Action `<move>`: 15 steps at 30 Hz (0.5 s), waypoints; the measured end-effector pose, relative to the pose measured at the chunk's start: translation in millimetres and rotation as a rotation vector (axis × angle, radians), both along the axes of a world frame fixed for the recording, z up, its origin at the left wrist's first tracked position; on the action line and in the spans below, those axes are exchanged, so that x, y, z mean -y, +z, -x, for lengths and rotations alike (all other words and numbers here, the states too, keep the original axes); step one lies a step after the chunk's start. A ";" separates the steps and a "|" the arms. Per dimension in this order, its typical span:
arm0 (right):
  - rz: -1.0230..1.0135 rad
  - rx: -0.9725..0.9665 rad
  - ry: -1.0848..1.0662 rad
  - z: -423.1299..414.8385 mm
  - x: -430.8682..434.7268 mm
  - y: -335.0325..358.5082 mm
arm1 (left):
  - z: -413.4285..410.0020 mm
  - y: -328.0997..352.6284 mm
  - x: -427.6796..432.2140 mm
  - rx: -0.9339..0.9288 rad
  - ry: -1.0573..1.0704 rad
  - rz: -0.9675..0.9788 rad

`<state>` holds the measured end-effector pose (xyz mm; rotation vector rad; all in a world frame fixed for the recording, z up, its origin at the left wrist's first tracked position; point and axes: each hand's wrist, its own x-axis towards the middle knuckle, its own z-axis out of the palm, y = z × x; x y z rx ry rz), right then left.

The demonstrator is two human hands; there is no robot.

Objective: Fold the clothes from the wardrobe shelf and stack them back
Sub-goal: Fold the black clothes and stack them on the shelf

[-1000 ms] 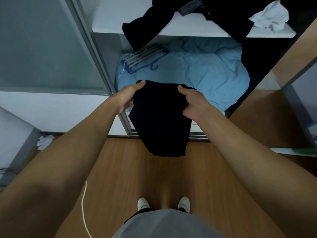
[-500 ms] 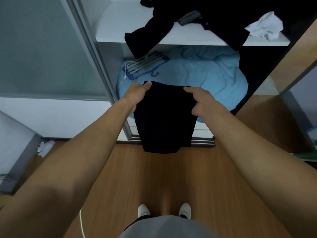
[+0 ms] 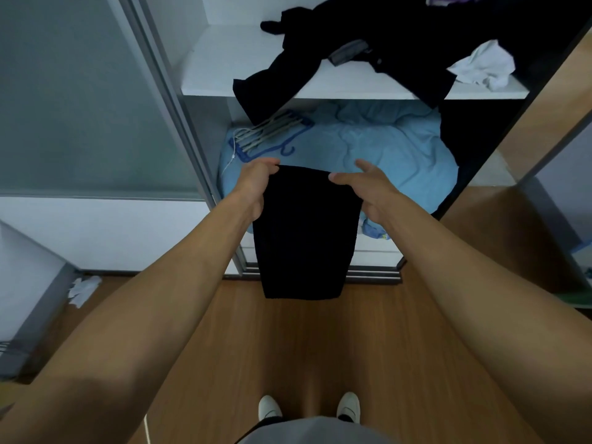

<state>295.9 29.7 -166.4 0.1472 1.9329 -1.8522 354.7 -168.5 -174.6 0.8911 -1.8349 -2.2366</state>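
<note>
A folded black garment [image 3: 306, 232] hangs in front of the open wardrobe, a narrow dark rectangle. My left hand [image 3: 256, 184] grips its top left corner. My right hand [image 3: 368, 187] holds the top right corner with the thumb over the edge and the fingers reaching forward. On the white wardrobe shelf [image 3: 217, 68] above lies a heap of unfolded black clothes [image 3: 368, 49], one dark leg hanging over the shelf edge, with a crumpled white garment [image 3: 483, 65] at the right.
A light blue quilt [image 3: 384, 149] fills the compartment below the shelf, with a bundle of hangers [image 3: 269, 129] on its left. A sliding door frame [image 3: 179, 123] stands at the left. White paper [image 3: 81, 288] lies on the wooden floor. My white shoes [image 3: 307, 408] are below.
Both hands carried the black garment forward and up toward the wardrobe. It now hangs straighter and narrower. My right fingers have stretched out further.
</note>
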 end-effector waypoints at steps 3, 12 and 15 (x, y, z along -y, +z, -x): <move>-0.011 -0.037 0.131 -2.2 2.3 0.1 | -6.0 -0.6 0.0 -0.055 -0.011 -0.180; 0.087 -0.107 -0.042 -7.5 4.3 0.8 | -16.1 -9.1 30.2 -0.042 0.015 0.177; 0.161 -0.035 -0.070 -12.7 10.2 1.4 | -21.2 -12.9 33.1 -0.035 0.054 0.196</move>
